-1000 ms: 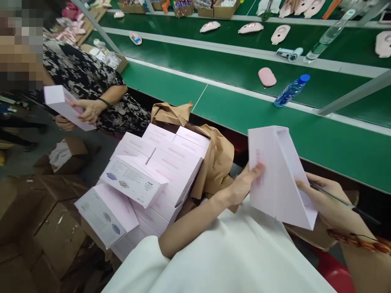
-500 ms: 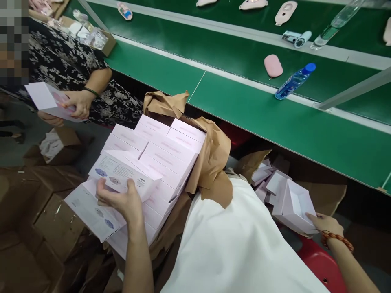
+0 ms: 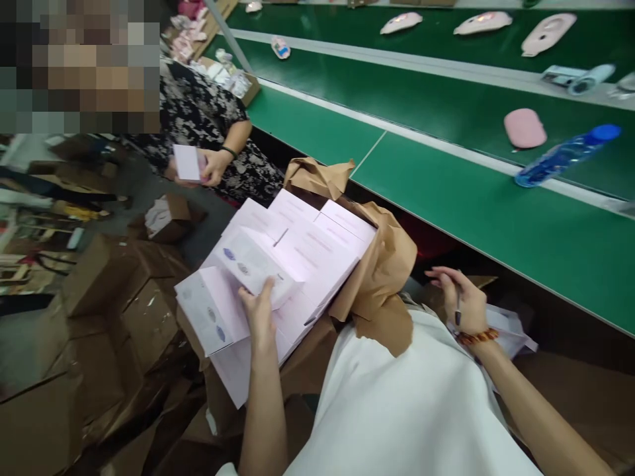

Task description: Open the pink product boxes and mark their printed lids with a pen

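Observation:
My left hand (image 3: 258,311) grips the near side of a white printed box (image 3: 248,261), fingers on its face. The box lies tilted on a stack of white boxes (image 3: 317,254) with faint pink print. A second printed box (image 3: 211,311) sits at the stack's left end, just beyond my fingers. My right hand (image 3: 465,301) is off to the right above a white tray-like box (image 3: 506,330), its fingers bent around a slim, dark pen-like object (image 3: 457,307). Its exact kind is unclear.
Brown paper (image 3: 384,248) lines the stack's carton. Beyond runs a green workbench (image 3: 436,198) with a blue-capped bottle (image 3: 565,155) and a pink case (image 3: 524,129). At left, a co-worker's hands (image 3: 213,165) hold a white box. Brown cartons (image 3: 114,317) crowd the floor.
My right hand has let go of the white empty box and come up and inward, with the pen-like object showing. My left hand stays on the printed box. The view has swung left.

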Available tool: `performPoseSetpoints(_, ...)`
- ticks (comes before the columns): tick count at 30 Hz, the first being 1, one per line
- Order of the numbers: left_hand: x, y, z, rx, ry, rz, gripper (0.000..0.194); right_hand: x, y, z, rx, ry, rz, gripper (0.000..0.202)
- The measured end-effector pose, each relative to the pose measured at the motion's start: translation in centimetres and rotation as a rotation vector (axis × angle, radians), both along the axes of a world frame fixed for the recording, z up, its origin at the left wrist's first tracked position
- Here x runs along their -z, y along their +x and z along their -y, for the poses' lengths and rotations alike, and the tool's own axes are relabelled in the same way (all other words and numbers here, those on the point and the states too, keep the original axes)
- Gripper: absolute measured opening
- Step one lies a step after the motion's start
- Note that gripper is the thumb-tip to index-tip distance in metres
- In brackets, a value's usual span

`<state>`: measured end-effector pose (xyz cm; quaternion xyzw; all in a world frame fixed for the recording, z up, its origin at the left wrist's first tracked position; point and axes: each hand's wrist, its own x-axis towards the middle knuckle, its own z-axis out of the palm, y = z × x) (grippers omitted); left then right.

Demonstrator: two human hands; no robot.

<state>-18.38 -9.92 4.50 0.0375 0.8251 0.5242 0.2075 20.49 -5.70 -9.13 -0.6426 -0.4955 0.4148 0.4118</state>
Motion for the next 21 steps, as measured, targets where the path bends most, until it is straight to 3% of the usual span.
performPoseSetpoints(3,0.3,0.3,-0.5,-0.005,0.047,0.064,0.066,-2.2,-9.5,-3.3,-0.297,0.073,-0.144,0.056)
performPoseSetpoints(6,0.4,1.2,-1.2,0.013,0.108,0.143,0.07,-4.7,-18.3,-5.0,-0.548,0.107,-0.243,0.051)
performPoseSetpoints(9,-0.3,2.5,-1.5,0.043,0.173,0.226,0.067,-6.2,-22.4,-5.4,-0.649,0.089,-0.272,0.055)
performPoseSetpoints(12,-1.8,4.0,-1.0,0.1,0.239,0.302,0.072,-7.4,-20.9,-4.8,-0.631,0.062,-0.297,0.064)
performPoseSetpoints(16,-3.8,6.6,0.1,0.35,0.332,0.482,0.085,-10.5,-13.8,-3.1,-0.606,0.025,-0.352,0.07)
performPoseSetpoints(18,-4.1,8.2,0.3,0.468,0.344,0.592,0.09,-12.8,-9.7,-2.4,-0.503,0.047,-0.311,0.057)
performPoseSetpoints(21,-4.1,10.9,0.3,0.582,0.313,0.704,0.099,-16.5,-5.1,-1.7,-0.222,0.257,-0.227,0.051)
